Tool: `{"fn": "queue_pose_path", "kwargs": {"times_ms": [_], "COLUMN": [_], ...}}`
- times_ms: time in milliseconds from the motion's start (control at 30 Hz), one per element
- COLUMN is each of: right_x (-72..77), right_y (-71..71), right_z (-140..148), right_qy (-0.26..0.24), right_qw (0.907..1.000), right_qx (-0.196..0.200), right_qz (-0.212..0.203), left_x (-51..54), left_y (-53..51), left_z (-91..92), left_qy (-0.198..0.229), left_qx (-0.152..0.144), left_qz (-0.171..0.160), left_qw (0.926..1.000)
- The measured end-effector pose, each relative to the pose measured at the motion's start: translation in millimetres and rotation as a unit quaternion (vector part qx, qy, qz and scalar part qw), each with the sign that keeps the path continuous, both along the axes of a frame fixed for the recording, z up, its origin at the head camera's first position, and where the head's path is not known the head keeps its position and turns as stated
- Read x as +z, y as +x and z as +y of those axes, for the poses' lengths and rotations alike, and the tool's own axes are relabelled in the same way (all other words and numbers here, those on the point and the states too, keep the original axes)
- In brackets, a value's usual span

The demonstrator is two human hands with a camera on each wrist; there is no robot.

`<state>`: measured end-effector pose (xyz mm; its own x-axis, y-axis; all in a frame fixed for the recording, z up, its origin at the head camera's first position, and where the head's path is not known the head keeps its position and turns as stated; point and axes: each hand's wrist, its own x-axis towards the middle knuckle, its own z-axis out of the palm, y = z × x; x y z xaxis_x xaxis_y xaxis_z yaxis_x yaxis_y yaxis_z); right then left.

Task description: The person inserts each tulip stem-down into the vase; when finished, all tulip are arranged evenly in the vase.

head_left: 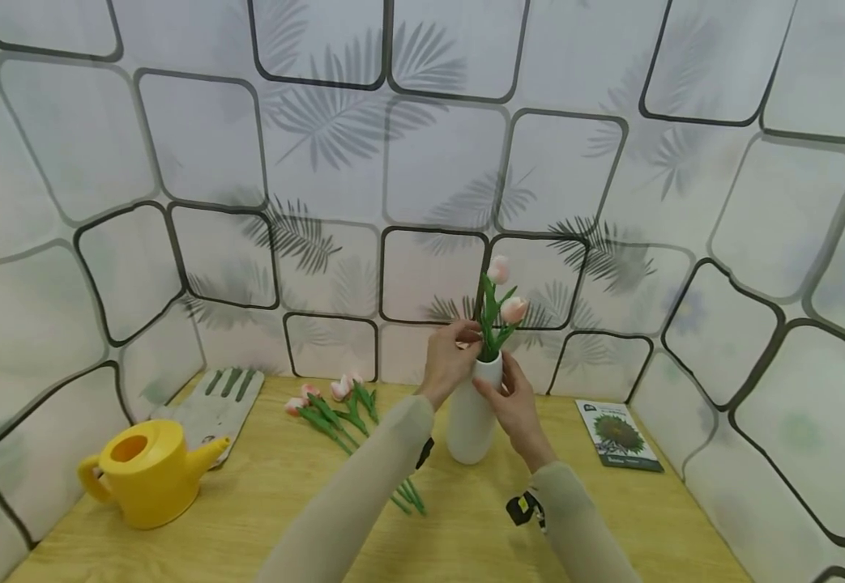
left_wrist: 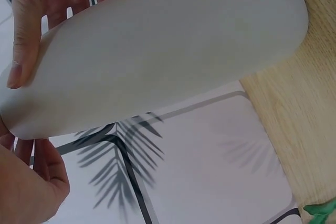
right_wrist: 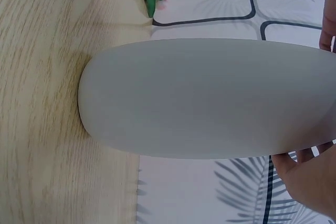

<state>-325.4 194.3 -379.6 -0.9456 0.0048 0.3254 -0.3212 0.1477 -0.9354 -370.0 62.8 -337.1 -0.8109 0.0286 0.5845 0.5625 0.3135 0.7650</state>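
Note:
A tall white vase stands upright on the table, with pink tulips and their green leaves rising from its mouth. My left hand is at the vase's rim, its curled fingers pinching at the tulip stems; the fingertips are partly hidden. On the other side, my right hand holds the vase's neck, thumb in front and fingers round the side. The vase body fills much of the right wrist view, with its base on the wood. More pink tulips lie on the table left of the vase.
A yellow watering can stands at the left of the wooden table. Behind it lie pale gloves. A seed packet with a flower picture lies at the right. Patterned curtain surrounds the table's back and sides.

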Motion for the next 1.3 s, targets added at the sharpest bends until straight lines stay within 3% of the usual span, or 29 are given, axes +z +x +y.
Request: {"fn": "queue_pose_path", "kwargs": {"times_ms": [233, 433, 933, 1133, 1300], "right_x": [0.0, 0.7, 0.8, -0.5, -14.3], "right_y": [0.4, -0.3, 1.0, -1.6, -14.5], "right_z": [-1.1, -0.9, -0.6, -0.5, 3.4], "right_qy": [-0.004, -0.004, -0.002, -0.003, -0.013], "right_qw": [1.0, 1.0, 1.0, 1.0, 0.9999], "right_qx": [-0.001, -0.003, -0.003, 0.0, -0.002], "right_qz": [-0.005, 0.003, 0.0, -0.004, -0.002], "left_x": [-2.3, -1.0, 1.1, 0.5, -1.0], "left_y": [1.3, 1.8, 2.3, 2.2, 3.5], "left_z": [-8.3, -14.8, -9.7, -11.3, -11.7], "left_qy": [0.015, 0.002, -0.038, -0.05, -0.041], "left_qx": [-0.02, -0.04, -0.098, -0.1, -0.098], "left_qz": [-0.009, -0.004, -0.065, -0.063, -0.058], "left_qw": [0.9996, 0.9992, 0.9923, 0.9917, 0.9926]}}
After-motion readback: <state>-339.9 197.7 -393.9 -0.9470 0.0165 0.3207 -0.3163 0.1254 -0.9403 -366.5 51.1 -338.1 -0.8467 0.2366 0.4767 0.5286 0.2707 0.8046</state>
